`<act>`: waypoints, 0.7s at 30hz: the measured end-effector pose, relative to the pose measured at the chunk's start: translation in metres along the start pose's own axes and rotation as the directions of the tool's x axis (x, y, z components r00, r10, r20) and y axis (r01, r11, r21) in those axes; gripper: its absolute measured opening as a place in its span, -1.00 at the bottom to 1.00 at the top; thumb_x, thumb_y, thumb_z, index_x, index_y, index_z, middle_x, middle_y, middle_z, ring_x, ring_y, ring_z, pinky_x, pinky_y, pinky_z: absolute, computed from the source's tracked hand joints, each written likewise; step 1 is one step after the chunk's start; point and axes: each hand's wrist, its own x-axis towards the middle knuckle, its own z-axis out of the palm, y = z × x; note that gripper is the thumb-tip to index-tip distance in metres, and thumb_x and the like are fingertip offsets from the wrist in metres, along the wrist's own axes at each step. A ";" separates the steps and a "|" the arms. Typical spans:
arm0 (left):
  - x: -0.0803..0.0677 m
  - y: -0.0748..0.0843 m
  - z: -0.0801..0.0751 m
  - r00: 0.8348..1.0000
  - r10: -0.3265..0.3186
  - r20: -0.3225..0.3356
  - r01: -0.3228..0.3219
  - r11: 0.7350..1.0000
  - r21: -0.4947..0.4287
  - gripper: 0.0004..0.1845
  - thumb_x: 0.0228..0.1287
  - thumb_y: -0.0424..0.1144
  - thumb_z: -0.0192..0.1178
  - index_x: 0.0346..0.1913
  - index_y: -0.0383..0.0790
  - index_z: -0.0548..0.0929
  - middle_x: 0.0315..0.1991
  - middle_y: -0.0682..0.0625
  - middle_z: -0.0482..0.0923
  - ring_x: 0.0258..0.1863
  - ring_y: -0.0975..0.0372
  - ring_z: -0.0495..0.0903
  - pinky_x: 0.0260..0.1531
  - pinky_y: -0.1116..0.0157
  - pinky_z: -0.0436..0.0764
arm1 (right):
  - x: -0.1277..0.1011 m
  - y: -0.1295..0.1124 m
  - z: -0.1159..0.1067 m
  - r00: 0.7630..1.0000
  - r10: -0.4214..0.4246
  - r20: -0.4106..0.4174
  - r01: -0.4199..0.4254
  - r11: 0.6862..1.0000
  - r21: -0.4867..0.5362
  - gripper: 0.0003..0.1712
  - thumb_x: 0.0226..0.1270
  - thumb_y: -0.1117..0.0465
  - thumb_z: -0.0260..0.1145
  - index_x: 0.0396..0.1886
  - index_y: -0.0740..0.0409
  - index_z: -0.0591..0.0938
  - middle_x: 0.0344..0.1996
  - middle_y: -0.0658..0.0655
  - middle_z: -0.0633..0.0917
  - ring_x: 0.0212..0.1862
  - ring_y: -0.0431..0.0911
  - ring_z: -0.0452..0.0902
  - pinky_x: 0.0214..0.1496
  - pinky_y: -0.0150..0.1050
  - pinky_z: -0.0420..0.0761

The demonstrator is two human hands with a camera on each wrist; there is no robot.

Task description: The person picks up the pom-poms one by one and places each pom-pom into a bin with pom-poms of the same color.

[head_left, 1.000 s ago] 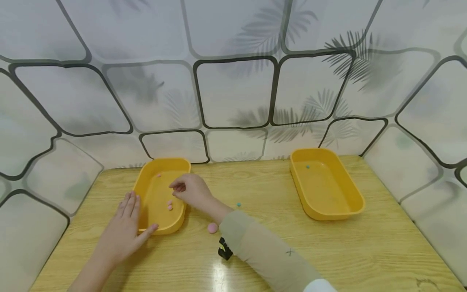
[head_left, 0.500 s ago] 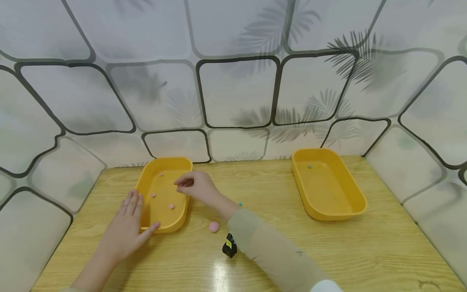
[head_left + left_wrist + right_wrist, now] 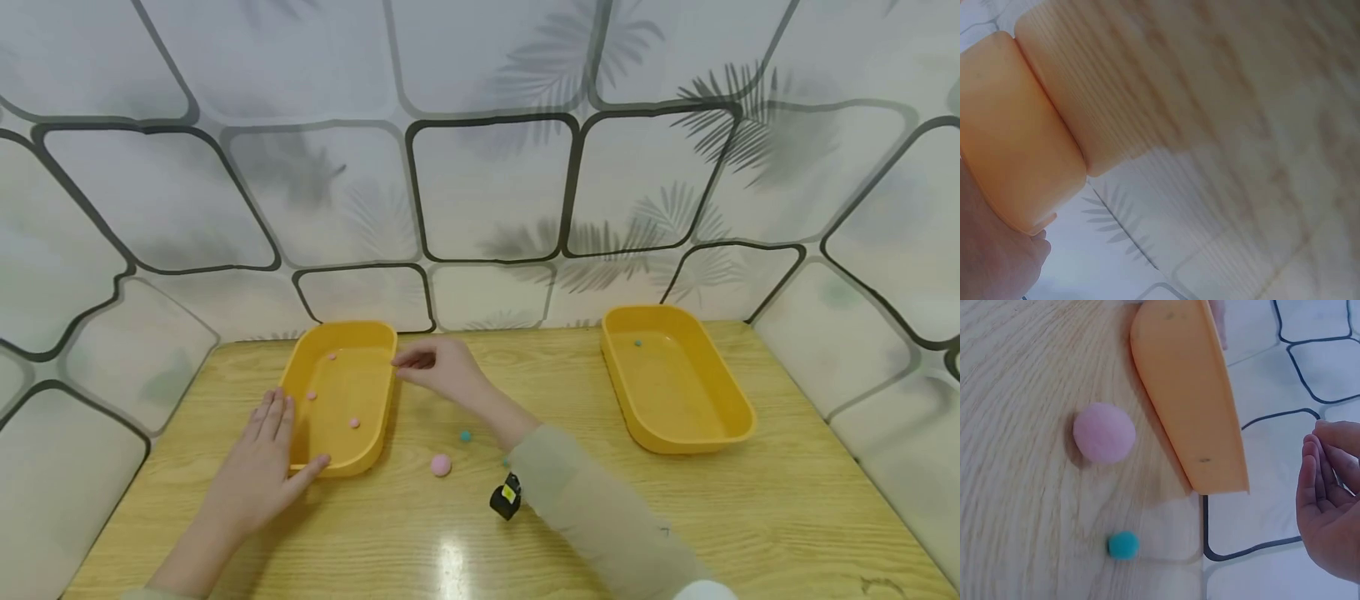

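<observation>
A wooden table [image 3: 600,517] fills the lower half of the head view, ringed by patterned panels. Two yellow trays sit on it: the left tray [image 3: 378,417] at centre-left, the right tray [image 3: 678,437] at centre-right and well apart from it.

The left hand [image 3: 258,471] lies flat at lower left, fingers straight, its thumb touching the left tray's near corner — it looks to be steadying it. The right hand [image 3: 442,367] hovers just beside that tray's far right edge; its fingers curl loosely and nothing shows between them in the right wrist view.

Three small pink pompoms [image 3: 354,422] lie inside the left tray, and one tiny teal pompom [image 3: 637,342] in the right tray. On the bare wood, below centre, lie a larger pink pompom [image 3: 440,465] and a small teal one [image 3: 466,435] — near each other, not touching.

The work looks like colour sorting, with the right hand between picks. The next move calls for lowering the hand over one loose pompom and pinching it gently, as such light balls may roll.
</observation>
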 end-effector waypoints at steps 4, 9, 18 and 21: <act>0.001 0.000 -0.001 1.000 0.001 0.003 -0.001 1.000 0.002 0.09 0.55 0.29 0.09 0.56 -0.73 0.08 0.63 -0.61 -0.09 0.65 -0.41 -0.01 0.74 -0.13 -0.14 | -0.007 0.001 -0.013 1.000 0.018 -0.005 -0.018 0.999 0.034 -0.80 0.42 0.30 0.48 -0.01 0.19 0.85 -0.10 0.19 0.87 -0.20 -0.24 0.72 -0.13 -0.48 0.70; 0.001 0.000 0.000 1.000 0.005 -0.001 -0.005 1.000 -0.004 0.08 0.56 0.27 0.10 0.56 -0.73 0.08 0.63 -0.61 -0.09 0.65 -0.41 -0.01 0.74 0.05 -0.35 | -0.021 0.001 -0.028 1.000 0.020 -0.004 -0.019 0.998 0.066 -0.78 0.45 0.30 0.45 0.02 0.23 0.83 -0.06 0.21 0.86 -0.16 -0.21 0.74 -0.06 -0.41 0.74; 0.000 -0.002 0.001 1.000 0.012 -0.018 -0.012 1.000 -0.003 0.08 0.56 0.27 0.10 0.56 -0.72 0.09 0.62 -0.61 -0.08 0.65 -0.41 0.00 0.69 0.22 -0.50 | -0.045 0.011 -0.051 0.997 0.071 -0.029 -0.068 0.993 0.097 -0.78 0.45 0.28 0.45 0.03 0.21 0.82 -0.07 0.19 0.85 -0.16 -0.22 0.74 -0.03 -0.34 0.76; 0.000 -0.002 0.002 1.000 0.015 -0.025 -0.015 1.000 0.003 0.08 0.55 0.27 0.10 0.56 -0.72 0.10 0.62 -0.62 -0.06 0.64 -0.41 0.02 0.74 0.09 -0.37 | -0.052 0.016 -0.059 0.995 0.086 -0.045 -0.082 0.993 0.090 -0.79 0.45 0.27 0.46 0.02 0.18 0.83 -0.08 0.17 0.85 -0.18 -0.23 0.72 -0.04 -0.34 0.75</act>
